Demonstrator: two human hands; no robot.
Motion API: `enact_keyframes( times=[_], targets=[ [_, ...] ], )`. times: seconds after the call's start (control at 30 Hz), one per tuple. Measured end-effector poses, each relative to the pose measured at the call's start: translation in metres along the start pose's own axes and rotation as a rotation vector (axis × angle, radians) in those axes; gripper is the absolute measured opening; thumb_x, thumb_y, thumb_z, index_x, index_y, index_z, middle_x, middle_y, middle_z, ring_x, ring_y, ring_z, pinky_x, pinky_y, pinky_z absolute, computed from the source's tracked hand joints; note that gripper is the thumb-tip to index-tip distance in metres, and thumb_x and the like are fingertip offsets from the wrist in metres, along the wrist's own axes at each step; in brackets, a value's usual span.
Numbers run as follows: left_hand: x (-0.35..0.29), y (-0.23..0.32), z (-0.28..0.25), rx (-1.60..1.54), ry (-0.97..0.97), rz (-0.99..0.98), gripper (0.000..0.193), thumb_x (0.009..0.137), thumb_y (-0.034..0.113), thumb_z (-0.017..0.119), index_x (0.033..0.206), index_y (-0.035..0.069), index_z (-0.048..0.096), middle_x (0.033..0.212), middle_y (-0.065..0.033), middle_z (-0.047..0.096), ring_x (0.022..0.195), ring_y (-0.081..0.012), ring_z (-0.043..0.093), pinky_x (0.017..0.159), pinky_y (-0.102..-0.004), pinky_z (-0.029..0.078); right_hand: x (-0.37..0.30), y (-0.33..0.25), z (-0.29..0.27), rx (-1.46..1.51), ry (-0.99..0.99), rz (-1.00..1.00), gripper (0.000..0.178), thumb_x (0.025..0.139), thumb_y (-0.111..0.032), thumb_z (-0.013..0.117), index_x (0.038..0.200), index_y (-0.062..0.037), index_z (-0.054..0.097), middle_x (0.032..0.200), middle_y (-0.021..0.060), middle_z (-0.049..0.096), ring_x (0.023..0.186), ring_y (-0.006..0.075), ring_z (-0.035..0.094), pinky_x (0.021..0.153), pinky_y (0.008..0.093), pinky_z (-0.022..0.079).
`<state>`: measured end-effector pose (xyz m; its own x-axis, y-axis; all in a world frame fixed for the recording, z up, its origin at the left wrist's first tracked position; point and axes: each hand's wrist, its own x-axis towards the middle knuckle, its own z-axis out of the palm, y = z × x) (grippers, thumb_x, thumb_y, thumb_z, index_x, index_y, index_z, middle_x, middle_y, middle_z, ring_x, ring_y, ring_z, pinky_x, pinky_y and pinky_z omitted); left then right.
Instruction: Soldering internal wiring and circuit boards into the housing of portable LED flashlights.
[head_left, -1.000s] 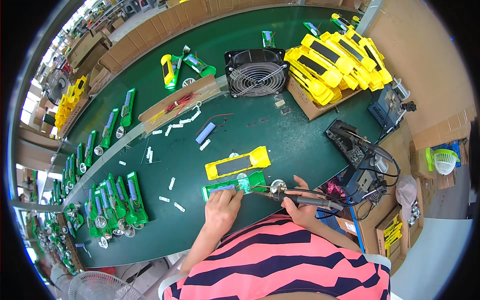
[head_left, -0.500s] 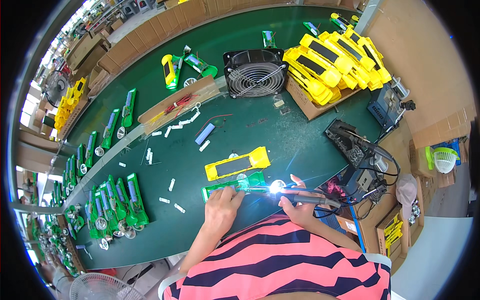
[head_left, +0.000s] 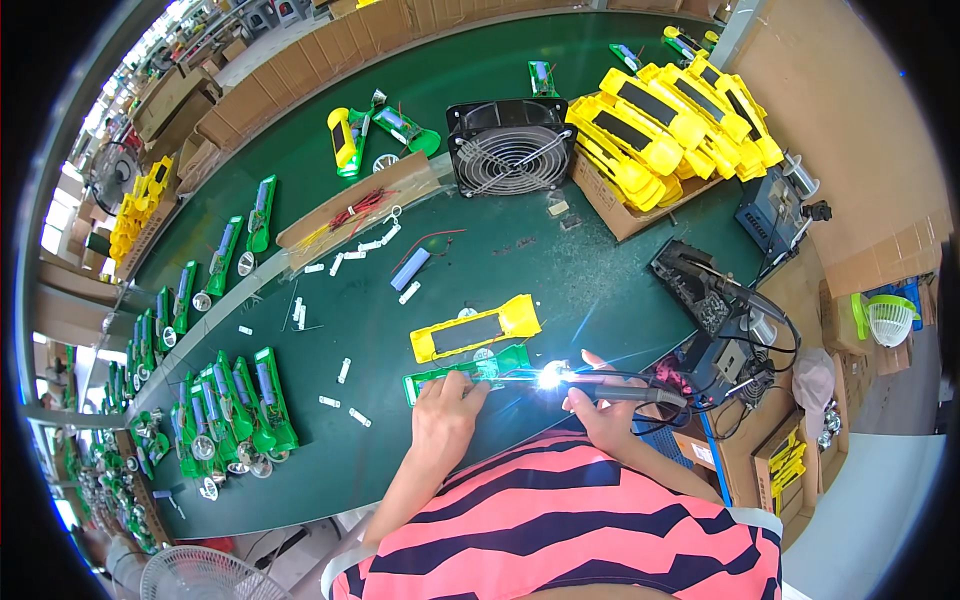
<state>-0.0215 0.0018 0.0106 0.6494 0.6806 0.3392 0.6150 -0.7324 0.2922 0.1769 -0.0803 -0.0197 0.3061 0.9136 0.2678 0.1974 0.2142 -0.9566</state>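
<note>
Flashlight housing (head_left: 490,367) lies directly under the bunched fingertips of your nearer left hand (head_left: 443,415), whether pinched I cannot tell, its long axis running rightward toward your right hand (head_left: 600,408), fingers closed around the soldering iron (head_left: 632,393).

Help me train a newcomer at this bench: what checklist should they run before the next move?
1. Left hand touching green housing: ok.
2. Soldering iron held in right hand: ok.
3. Clear sight of the work: not ok, the lit lamp throws glare.
4. What the soldering iron touches: cannot tell, too small and glaring.
5. Yellow cover off the green housing: ok.
6. Loose blue cell apart from the soldering iron: ok.
</note>
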Motion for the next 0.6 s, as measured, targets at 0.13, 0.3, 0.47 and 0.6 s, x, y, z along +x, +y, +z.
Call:
enact_keyframes(
  times=[0.13, 0.3, 0.47, 0.6],
  targets=[
    [0.0, 0.001, 0.0, -0.008, -0.01, -0.022, 0.021, 0.063, 0.006, 0.057, 0.083, 0.006, 0.063, 0.072, -0.0058, 0.047, 0.066, -0.0197, 0.052, 0.06, -0.0316, 0.043, -0.001, -0.002, -0.003, 0.157, 0.085, 0.098, 0.017, 0.074, 0.006, 0.057, 0.09, 0.004, 0.054, 0.092, 0.0141, 0.051, 0.063, 0.0121, 0.059, 0.072, 0.0281, 0.044],
    [0.001, 0.002, 0.003, -0.003, -0.017, -0.014, 0.02, 0.064, 0.005, 0.057, 0.083, 0.006, 0.062, 0.073, -0.0068, 0.046, 0.068, -0.0211, 0.052, 0.061, -0.0323, 0.042, 0.002, 0.02, -0.02, -0.016, 0.029, -0.082, 0.02, 0.075, 0.007, 0.053, 0.095, 0.0053, 0.052, 0.125, 0.0238, 0.039, 0.068, 0.0173, 0.061, 0.068, 0.0271, 0.049],
    [0.001, 0.006, 0.003, -0.005, -0.022, -0.046, 0.021, 0.063, 0.005, 0.057, 0.083, 0.007, 0.062, 0.076, -0.0075, 0.047, 0.071, -0.0224, 0.051, 0.065, -0.0333, 0.041, 0.028, 0.002, -0.025, -0.103, -0.006, -0.25, 0.02, 0.077, 0.004, 0.054, 0.097, 0.003, 0.054, 0.103, 0.0192, 0.056, 0.077, 0.0205, 0.061, 0.089, 0.0387, 0.041],
    [0.006, 0.012, -0.006, -0.047, 0.031, -0.097, 0.019, 0.065, 0.004, 0.061, 0.084, 0.006, 0.062, 0.081, -0.0078, 0.048, 0.075, -0.024, 0.05, 0.069, -0.0346, 0.039, 0.061, -0.002, -0.021, -0.245, -0.146, -0.312, 0.018, 0.077, -0.007, 0.059, 0.096, -0.0061, 0.059, 0.085, 0.0084, 0.064, 0.085, 0.0203, 0.061, 0.094, 0.0448, 0.036]
  ],
)
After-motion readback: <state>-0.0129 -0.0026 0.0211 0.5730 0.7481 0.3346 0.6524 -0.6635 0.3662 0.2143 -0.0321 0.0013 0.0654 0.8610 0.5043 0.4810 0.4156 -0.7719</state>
